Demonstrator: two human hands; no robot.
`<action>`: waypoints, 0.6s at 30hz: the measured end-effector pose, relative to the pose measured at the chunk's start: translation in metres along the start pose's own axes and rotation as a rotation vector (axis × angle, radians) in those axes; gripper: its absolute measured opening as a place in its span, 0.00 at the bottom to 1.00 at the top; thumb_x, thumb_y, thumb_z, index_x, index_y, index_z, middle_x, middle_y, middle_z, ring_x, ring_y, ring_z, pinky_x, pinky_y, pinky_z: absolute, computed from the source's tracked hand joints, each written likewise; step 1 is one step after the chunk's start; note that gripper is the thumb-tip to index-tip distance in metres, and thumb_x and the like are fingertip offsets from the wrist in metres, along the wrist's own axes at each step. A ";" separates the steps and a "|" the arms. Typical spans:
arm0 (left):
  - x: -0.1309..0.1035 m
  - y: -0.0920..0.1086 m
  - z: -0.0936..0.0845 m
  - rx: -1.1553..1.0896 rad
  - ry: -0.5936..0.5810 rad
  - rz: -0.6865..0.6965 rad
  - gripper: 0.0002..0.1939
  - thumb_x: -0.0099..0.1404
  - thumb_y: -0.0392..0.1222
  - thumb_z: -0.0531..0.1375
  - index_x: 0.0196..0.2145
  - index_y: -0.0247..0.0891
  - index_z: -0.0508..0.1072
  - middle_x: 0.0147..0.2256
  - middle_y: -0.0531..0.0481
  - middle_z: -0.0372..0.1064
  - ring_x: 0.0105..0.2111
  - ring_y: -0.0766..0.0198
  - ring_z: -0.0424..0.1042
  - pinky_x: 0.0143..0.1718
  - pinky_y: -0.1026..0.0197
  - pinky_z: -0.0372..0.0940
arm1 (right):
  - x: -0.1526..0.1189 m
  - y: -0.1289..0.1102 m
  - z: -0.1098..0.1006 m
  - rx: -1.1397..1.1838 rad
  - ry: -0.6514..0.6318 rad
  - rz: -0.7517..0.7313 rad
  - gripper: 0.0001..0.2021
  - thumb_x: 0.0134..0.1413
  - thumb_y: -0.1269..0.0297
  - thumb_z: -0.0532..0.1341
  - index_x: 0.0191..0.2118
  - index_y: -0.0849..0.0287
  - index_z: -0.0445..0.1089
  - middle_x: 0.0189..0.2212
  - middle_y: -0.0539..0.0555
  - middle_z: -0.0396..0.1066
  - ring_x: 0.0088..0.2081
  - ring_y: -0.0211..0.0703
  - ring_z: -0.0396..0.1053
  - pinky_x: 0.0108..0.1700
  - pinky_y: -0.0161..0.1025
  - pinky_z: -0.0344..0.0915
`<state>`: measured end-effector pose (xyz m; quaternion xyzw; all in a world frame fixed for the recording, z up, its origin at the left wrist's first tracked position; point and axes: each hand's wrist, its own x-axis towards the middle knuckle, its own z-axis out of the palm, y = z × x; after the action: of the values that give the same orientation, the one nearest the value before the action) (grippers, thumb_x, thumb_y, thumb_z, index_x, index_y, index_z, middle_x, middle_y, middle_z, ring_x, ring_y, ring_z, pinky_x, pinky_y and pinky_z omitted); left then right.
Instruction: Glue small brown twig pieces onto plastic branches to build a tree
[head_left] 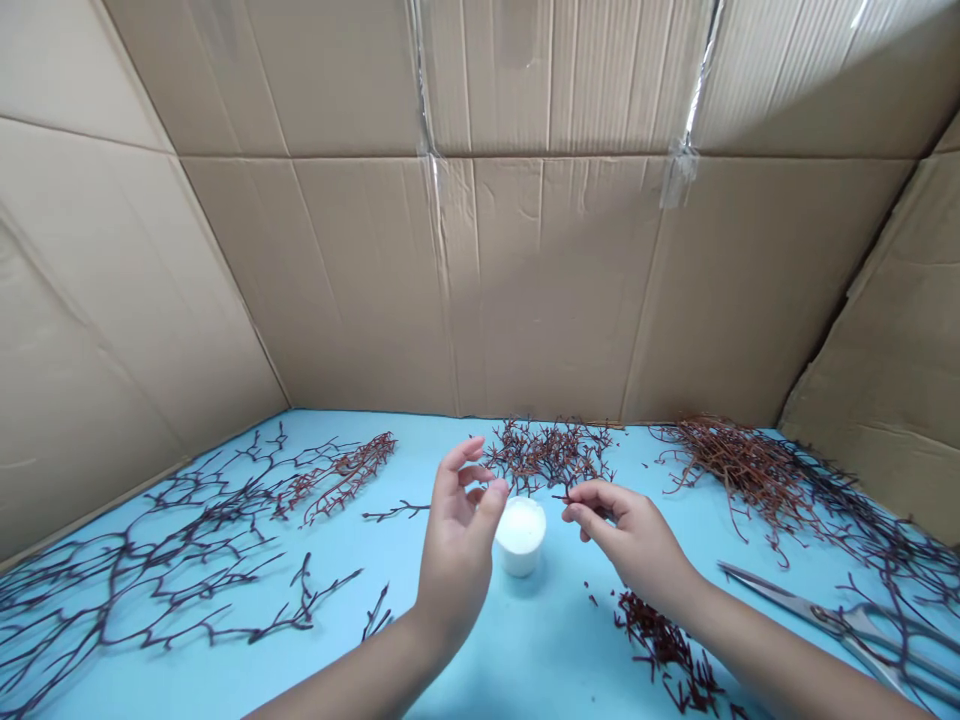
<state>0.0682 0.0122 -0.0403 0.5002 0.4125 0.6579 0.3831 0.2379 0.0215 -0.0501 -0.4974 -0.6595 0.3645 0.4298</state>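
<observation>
A white round container or block (520, 537) stands on the blue table between my hands. My left hand (459, 540) is raised at its left side, palm turned inward, with fingers curled and apart and nothing visible held. At the upper right of the white piece, my right hand (626, 530) pinches a small dark reddish twig piece (559, 497) between thumb and index finger. Behind both hands lies a pile of reddish-brown branching twigs (551, 452). Short cut dark red pieces (660, 640) lie beneath and beside my right forearm.
Dark branches (112, 580) and a red twig bunch (345, 475) spread across the left. A brown twig bundle (739, 465) and open metal scissors (825, 617) lie at the right. Cardboard walls (540, 290) enclose the blue table (442, 690).
</observation>
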 end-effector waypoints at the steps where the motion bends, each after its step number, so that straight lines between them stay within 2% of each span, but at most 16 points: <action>1: 0.004 0.000 -0.002 0.070 0.008 0.052 0.10 0.60 0.47 0.55 0.41 0.51 0.66 0.45 0.54 0.55 0.42 0.66 0.60 0.41 0.64 0.57 | 0.000 0.001 0.000 -0.026 -0.007 -0.017 0.06 0.50 0.62 0.57 0.32 0.57 0.68 0.28 0.50 0.70 0.27 0.38 0.65 0.30 0.35 0.62; 3: 0.011 0.000 -0.005 0.184 0.000 0.103 0.08 0.59 0.47 0.55 0.34 0.46 0.72 0.46 0.52 0.54 0.46 0.62 0.58 0.42 0.63 0.57 | 0.001 0.002 0.001 -0.074 -0.016 -0.050 0.06 0.51 0.63 0.56 0.33 0.57 0.68 0.28 0.49 0.70 0.27 0.38 0.65 0.31 0.35 0.62; 6: 0.017 -0.002 -0.007 0.229 -0.028 0.139 0.09 0.58 0.47 0.57 0.27 0.42 0.74 0.45 0.50 0.56 0.48 0.58 0.57 0.43 0.62 0.57 | 0.002 0.002 0.001 -0.130 -0.014 -0.089 0.06 0.51 0.64 0.56 0.32 0.56 0.69 0.27 0.49 0.70 0.27 0.38 0.65 0.31 0.34 0.62; 11: 0.020 -0.007 -0.008 0.247 -0.050 0.243 0.09 0.58 0.46 0.57 0.27 0.41 0.75 0.40 0.48 0.59 0.46 0.58 0.59 0.44 0.60 0.57 | 0.004 0.004 -0.001 -0.171 -0.001 -0.105 0.06 0.51 0.64 0.56 0.32 0.57 0.69 0.25 0.49 0.70 0.27 0.39 0.66 0.31 0.35 0.62; 16: 0.025 -0.010 -0.009 0.327 -0.043 0.224 0.09 0.57 0.45 0.58 0.25 0.39 0.73 0.37 0.49 0.59 0.40 0.61 0.62 0.43 0.59 0.57 | 0.005 0.008 -0.002 -0.168 0.028 -0.153 0.06 0.51 0.64 0.55 0.33 0.57 0.68 0.27 0.50 0.71 0.29 0.40 0.67 0.33 0.36 0.63; 18: 0.028 -0.012 -0.011 0.379 -0.046 0.259 0.09 0.59 0.44 0.57 0.25 0.39 0.72 0.36 0.50 0.58 0.38 0.61 0.63 0.42 0.59 0.58 | 0.006 0.010 -0.002 -0.162 0.070 -0.164 0.06 0.52 0.64 0.55 0.34 0.57 0.68 0.28 0.50 0.71 0.29 0.40 0.67 0.32 0.36 0.63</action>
<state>0.0527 0.0407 -0.0440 0.6268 0.4520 0.6010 0.2040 0.2421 0.0299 -0.0574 -0.4872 -0.7099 0.2561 0.4395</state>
